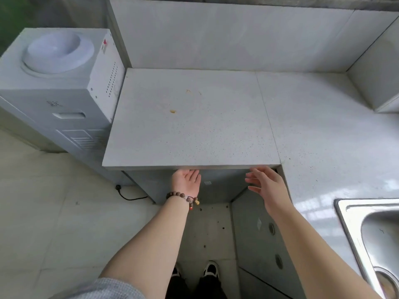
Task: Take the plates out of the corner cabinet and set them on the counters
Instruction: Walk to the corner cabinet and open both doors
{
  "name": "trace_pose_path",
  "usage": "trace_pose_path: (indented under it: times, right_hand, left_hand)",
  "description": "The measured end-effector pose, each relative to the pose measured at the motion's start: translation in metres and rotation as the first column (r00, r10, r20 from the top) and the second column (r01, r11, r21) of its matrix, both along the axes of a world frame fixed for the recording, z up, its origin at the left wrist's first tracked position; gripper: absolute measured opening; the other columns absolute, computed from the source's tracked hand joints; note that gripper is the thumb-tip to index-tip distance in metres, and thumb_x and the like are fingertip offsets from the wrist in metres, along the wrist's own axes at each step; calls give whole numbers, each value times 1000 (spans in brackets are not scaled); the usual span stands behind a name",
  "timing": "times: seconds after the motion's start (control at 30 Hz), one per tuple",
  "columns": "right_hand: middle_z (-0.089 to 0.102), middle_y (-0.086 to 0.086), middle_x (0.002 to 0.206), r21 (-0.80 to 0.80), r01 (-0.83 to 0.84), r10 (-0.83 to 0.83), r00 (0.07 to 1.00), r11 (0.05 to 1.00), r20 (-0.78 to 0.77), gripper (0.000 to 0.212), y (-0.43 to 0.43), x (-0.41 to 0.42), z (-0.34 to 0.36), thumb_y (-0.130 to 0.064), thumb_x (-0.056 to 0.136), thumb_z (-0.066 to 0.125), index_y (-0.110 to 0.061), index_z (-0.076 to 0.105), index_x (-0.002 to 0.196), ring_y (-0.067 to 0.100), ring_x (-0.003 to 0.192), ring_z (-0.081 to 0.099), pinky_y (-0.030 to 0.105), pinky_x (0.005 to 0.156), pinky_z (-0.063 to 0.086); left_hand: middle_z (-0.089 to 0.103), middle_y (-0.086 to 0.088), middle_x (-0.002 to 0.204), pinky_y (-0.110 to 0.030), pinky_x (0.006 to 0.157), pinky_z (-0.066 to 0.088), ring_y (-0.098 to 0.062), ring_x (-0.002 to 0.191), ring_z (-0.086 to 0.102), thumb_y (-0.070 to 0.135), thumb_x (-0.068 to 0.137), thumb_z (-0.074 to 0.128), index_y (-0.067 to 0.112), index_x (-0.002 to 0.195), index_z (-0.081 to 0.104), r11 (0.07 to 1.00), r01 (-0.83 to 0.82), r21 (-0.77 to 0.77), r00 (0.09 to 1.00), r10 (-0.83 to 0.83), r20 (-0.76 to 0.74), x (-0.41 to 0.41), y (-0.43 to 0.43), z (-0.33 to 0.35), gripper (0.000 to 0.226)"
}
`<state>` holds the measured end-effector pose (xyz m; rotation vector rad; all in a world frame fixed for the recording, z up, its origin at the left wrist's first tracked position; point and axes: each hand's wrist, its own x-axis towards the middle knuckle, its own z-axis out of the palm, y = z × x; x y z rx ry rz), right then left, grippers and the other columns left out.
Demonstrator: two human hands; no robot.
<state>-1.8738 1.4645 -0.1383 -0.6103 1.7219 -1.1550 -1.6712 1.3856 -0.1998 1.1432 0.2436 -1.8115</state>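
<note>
Both hands reach under the near edge of the speckled pale grey stone counter (194, 130), held apart, and neither holds anything. The left hand (185, 180) is palm up with straight fingers, its tips at the counter's edge. The right hand (266, 185) has its fingers spread loosely. Between and behind them is the grey front of the corner cabinet (222, 186). The plates cannot be seen. A white water dispenser (62, 83) stands at the left and a stainless steel sink (349, 229) lies at the near right.

Place: kitchen
Signs: L-shaped counter (194, 117), steel sink (371, 234), tiled wall (226, 35), water dispenser (62, 83), cabinet doors (259, 240)
</note>
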Motion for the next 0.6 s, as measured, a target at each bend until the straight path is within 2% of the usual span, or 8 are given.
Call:
trace_pose_path:
  times: [0.07, 0.17, 0.27, 0.33, 0.43, 0.6]
  right_hand:
    - [72, 10, 94, 9, 7, -7, 1000, 1000, -5, 14, 3, -9, -6, -17, 95, 56, -11, 67, 99, 23, 90, 71, 37, 79, 55]
    - [72, 11, 94, 25, 5, -5, 1000, 1000, -5, 13, 6, -15, -12, -17, 95, 56, -12, 68, 99, 24, 90, 70, 40, 81, 56]
    - [72, 10, 94, 36, -20, 20, 1000, 999, 0, 14, 9, -14, -16, -17, 95, 56, -14, 68, 99, 23, 90, 71, 38, 82, 56]
    - [72, 10, 96, 40, -48, 48, 999, 998, 0, 14, 11, -10, -17, -18, 95, 55, -15, 68, 101, 22, 91, 71, 38, 82, 56]
    - [72, 11, 96, 40, -70, 70, 997, 997, 11, 15, 11, -4, -18, -17, 96, 54, -14, 67, 101, 23, 92, 70, 39, 83, 56]
    - [72, 8, 94, 46, -127, 127, 992, 991, 14, 15, 10, 10, -19, -17, 96, 53, -14, 67, 101, 20, 90, 70, 38, 82, 56]
  left_hand:
    - [41, -20, 148, -39, 114, 32, -31, 139, 38, 1, 95, 32, -7, 115, 49, 999, -32, 25, 999, 32, 13, -7, -7, -6, 28]
    - [45, -18, 143, -39, 113, 33, -30, 138, 39, -2, 93, 31, -7, 109, 49, 997, -73, 33, 997, 73, 14, -11, -10, -10, 24]
    - [58, -14, 120, -37, 111, 35, -29, 133, 46, -4, 92, 31, -4, 95, 55, 999, -52, 5, 999, 52, 14, -10, -2, -10, 24]
    - [60, -12, 105, -35, 109, 37, -29, 130, 49, -4, 92, 31, -1, 91, 55, 1000, -25, 2, 999, 25, 29, -8, 5, -9, 24]
    - [60, -11, 95, -34, 106, 39, -30, 124, 54, -4, 92, 32, 3, 83, 53, 1000, -8, 18, 998, 7, 66, -1, 18, -10, 24]
    - [60, -14, 102, -40, 113, 35, -30, 112, 57, -1, 91, 32, 0, 90, 56, 999, 29, 25, 997, -31, 77, 16, 49, -12, 24]
